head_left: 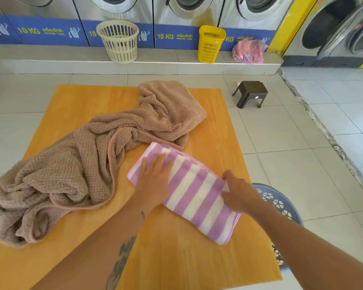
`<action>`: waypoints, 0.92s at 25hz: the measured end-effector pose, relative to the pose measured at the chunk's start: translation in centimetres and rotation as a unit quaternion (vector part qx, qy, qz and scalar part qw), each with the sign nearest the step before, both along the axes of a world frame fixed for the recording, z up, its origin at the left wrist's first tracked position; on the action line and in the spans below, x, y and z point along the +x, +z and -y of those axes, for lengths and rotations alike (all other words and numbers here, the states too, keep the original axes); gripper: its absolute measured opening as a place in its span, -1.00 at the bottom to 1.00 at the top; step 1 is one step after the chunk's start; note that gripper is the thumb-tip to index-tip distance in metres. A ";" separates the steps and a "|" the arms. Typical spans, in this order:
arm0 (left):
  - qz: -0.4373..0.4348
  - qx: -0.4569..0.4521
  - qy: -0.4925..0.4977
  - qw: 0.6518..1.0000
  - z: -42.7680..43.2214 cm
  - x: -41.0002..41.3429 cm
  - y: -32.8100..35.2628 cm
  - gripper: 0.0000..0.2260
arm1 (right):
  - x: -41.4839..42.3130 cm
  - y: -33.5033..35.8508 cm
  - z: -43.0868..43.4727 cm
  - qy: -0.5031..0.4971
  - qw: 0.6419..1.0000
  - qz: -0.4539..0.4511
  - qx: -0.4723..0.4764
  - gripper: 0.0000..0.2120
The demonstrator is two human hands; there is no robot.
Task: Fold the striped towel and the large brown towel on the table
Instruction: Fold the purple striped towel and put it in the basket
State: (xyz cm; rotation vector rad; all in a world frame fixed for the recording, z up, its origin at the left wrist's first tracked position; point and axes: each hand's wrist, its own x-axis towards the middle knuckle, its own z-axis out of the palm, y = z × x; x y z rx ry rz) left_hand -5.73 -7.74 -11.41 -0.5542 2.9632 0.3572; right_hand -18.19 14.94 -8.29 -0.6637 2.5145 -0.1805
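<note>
From the head view, the purple-and-white striped towel [197,197] lies in the lower centre-right of the frame as a compact oblong, already doubled over. The left hand [155,181] rests flat on its upper-left end, fingers straight and spread, holding nothing. The right hand [239,195] has thumb and curled fingers pinching the towel's right-hand edge. My reading is that the striped towel is on its last fold or being smoothed. The next move calls for either bringing the pinched edge across while the flat hand anchors the cloth, or setting it aside.

The large tan-brown waffle-weave towel [88,164] sprawls crumpled from the upper centre to the lower left, just touching the striped one. It is still unfolded and will need spreading out first.

Both lie on an orange-yellow wooden counter [176,258] above a white tiled floor [291,143]. Steel front-loading washing machines [187,7] line the top of the frame, with a cream slatted plastic basket [118,40], a yellow plastic basket [210,43] and a pink plastic bag [248,51] on the ledge before them. A small dark brown plastic stool [250,93] stands at upper right, and a blue-grey perforated laundry basket [281,204] at lower right.
</note>
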 end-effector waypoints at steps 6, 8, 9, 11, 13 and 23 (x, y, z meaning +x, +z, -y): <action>-0.189 0.056 -0.022 0.980 -6.9 5.4 0.8 -0.64 | 3.8 -0.1 -5.4 -0.101 0.974 0.192 -0.066 -0.71; -0.180 0.061 -0.053 0.980 -9.8 8.7 0.2 -0.67 | 4.4 -0.1 -6.8 -0.058 0.971 0.210 -0.102 -0.72; -0.169 0.043 -0.062 0.983 -11.0 10.3 -0.3 -0.65 | 4.6 0.0 -7.5 0.004 0.980 0.168 -0.109 -0.70; -0.154 0.001 -0.061 0.986 -13.4 13.1 -1.2 -0.59 | 4.7 0.2 -9.2 0.163 0.982 0.036 -0.092 -0.52; -0.139 -0.019 -0.061 0.988 -15.6 15.3 -1.7 -0.50 | 5.0 0.5 -10.7 0.300 0.951 -0.059 -0.046 -0.28; -0.054 -0.012 0.049 0.997 -20.2 13.5 -0.2 -0.56 | 7.4 -1.4 -11.9 0.380 0.913 -0.146 -0.016 -0.32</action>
